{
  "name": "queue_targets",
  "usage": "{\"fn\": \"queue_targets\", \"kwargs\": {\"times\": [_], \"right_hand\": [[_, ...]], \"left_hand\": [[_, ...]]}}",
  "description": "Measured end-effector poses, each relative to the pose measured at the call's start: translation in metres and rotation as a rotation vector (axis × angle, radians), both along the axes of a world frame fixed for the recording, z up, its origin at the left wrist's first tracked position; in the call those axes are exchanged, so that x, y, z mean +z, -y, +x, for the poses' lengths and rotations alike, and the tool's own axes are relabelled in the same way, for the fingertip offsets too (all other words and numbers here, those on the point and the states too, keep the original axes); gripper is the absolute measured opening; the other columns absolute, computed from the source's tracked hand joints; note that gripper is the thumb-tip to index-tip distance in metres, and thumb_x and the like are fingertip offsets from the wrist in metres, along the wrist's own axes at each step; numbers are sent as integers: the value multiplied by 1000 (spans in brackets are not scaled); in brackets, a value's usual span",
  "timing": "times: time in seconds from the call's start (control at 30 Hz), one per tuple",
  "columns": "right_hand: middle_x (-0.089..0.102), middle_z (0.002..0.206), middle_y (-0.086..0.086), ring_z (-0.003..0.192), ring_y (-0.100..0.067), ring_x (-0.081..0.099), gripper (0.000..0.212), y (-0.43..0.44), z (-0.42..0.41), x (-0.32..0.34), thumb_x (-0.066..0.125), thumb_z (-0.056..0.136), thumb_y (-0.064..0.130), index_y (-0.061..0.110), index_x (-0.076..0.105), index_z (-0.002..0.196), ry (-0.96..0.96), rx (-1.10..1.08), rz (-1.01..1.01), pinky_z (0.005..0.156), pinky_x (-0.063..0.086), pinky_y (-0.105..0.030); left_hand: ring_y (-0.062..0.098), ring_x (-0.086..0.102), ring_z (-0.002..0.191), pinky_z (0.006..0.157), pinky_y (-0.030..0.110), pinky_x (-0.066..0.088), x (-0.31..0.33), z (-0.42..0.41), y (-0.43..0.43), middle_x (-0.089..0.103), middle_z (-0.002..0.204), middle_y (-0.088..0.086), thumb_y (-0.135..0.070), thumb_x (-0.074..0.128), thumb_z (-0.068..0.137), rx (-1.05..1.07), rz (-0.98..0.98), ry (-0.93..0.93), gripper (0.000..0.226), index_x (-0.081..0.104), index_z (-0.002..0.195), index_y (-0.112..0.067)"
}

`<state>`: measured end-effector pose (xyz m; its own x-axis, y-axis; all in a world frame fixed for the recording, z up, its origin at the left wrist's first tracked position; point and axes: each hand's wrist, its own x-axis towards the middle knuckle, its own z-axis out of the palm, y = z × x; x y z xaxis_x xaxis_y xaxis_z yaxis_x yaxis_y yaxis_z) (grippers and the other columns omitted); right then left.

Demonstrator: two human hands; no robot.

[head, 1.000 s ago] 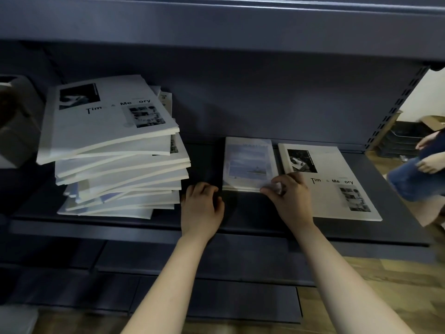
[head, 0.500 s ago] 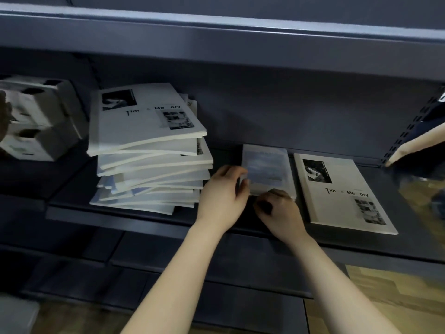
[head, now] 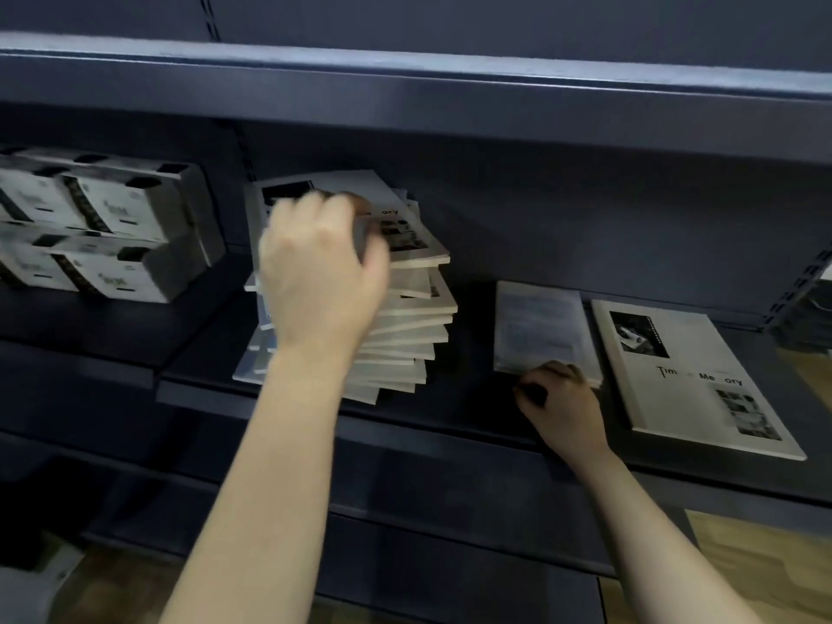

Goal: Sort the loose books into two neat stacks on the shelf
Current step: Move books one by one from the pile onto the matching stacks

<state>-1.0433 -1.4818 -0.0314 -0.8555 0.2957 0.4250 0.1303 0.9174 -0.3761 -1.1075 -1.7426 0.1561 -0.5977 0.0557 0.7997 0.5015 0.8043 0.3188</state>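
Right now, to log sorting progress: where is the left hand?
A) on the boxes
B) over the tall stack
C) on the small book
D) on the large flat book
B: the left hand is over the top of the tall stack; the right hand is at the small book.

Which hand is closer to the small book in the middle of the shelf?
Right. The right hand grips the near edge of the small book; the left hand is away to its left, over the tall pile.
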Motion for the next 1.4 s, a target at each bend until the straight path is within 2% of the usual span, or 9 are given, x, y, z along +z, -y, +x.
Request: {"fn": "queue_targets", "kwargs": {"times": [0.27, 0.43, 0.53, 0.73, 0.87, 0.93, 1.07, 1.17, 1.4], "right_hand": [[64, 84, 2, 89, -25, 58, 6, 4, 0, -1, 76, 77, 18, 18, 72, 81, -20, -30, -14, 66, 40, -27], [64, 85, 2, 89, -25, 58, 5, 5, 0, 0, 75, 77, 17, 18, 72, 81, -14, -36, -8, 67, 39, -27], [64, 85, 3, 89, -23, 57, 4, 5, 1, 0, 75, 78, 17, 18, 72, 81, -7, -41, -10, 68, 37, -26], [64, 84, 2, 86, -22, 57, 5, 8, 3, 2, 75, 77, 15, 17, 72, 81, -20, -37, -12, 70, 35, -25], [65, 82, 3, 82, -21, 58, 6, 9, 4, 3, 75, 76, 12, 17, 72, 79, -39, -20, -13, 72, 35, -24], [65, 81, 2, 80, -20, 58, 7, 9, 4, 5, 76, 76, 11, 16, 72, 78, -50, -11, -17, 72, 36, -25], [65, 80, 2, 78, -18, 58, 8, 9, 5, 8, 76, 75, 9, 16, 72, 78, -64, 15, -17, 74, 36, -25], [66, 83, 3, 84, -16, 58, 7, 5, 4, 7, 73, 78, 11, 17, 72, 81, -45, 26, -66, 73, 39, -25], [67, 84, 5, 78, -7, 64, 15, -7, 10, 16, 72, 80, 7, 22, 70, 82, -88, 74, -336, 72, 47, -14]], "left_hand": [[44, 51, 100, 80, 45, 41, -8, -39, 50, 55, 108, 23, -42, 52, 87, 214, -20, 436, 42, 64, 109, -7], [43, 55, 96, 71, 37, 39, -11, -50, 52, 61, 99, 25, -59, 56, 79, 160, 120, 528, 63, 59, 95, 3], [36, 55, 89, 69, 34, 37, -5, -45, 55, 57, 90, 15, -60, 64, 76, 141, 214, 584, 55, 52, 82, -7], [39, 55, 101, 73, 35, 40, 4, -43, 58, 50, 89, 10, -63, 69, 70, 160, 202, 649, 59, 49, 86, -9], [41, 55, 103, 72, 36, 38, 7, -48, 56, 58, 103, 19, -57, 71, 74, 174, 190, 592, 64, 53, 102, -2], [40, 60, 95, 71, 35, 42, 5, -52, 56, 60, 107, 21, -48, 67, 81, 123, 221, 552, 62, 51, 112, 3], [19, 65, 47, 47, 33, 56, 1, -50, 53, 59, 110, 11, -27, 60, 89, -179, 539, 600, 36, 49, 115, -6], [17, 65, 44, 37, 21, 45, 1, -37, 44, 57, 109, 5, -15, 55, 91, -307, 662, 595, 24, 45, 113, -11], [28, 68, 53, 34, 21, 38, -13, 3, 7, 62, 108, 7, -14, 52, 94, -503, 761, 593, 25, 40, 116, -18]]}}
